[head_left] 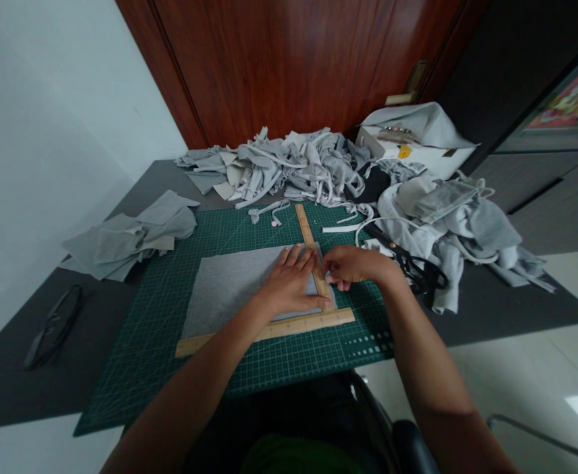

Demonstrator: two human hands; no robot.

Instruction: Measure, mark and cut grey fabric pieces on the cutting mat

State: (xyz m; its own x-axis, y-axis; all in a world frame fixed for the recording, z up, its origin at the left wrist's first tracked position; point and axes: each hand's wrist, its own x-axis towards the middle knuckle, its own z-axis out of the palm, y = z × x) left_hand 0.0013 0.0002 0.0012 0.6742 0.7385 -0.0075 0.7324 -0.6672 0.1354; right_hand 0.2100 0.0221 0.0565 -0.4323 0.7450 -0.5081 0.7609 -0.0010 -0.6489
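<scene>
Open green cutting mat [170, 368] lies below the L-shaped wooden ruler [269, 327] and left of the grey fabric piece [234, 283]. Scrap heap [289, 164] blocks the far edge, scissors [417, 270] and bunched cloth [457, 230] the right, folded pieces [131, 237] the left.

I am seeing my left hand [289, 283] lying flat on a grey fabric piece [234, 283], and it is pressing the wooden L-square ruler [313, 253] against the cloth. My right hand [351, 266] is sitting just beside the ruler's upright arm, fingers [332, 275] pinched together on something too small to tell. Everything is resting on a green cutting mat [170, 342] on the dark counter [12, 382]. Black scissors [417, 270] are lying near my right wrist, on a heap of grey scraps [289, 164].
</scene>
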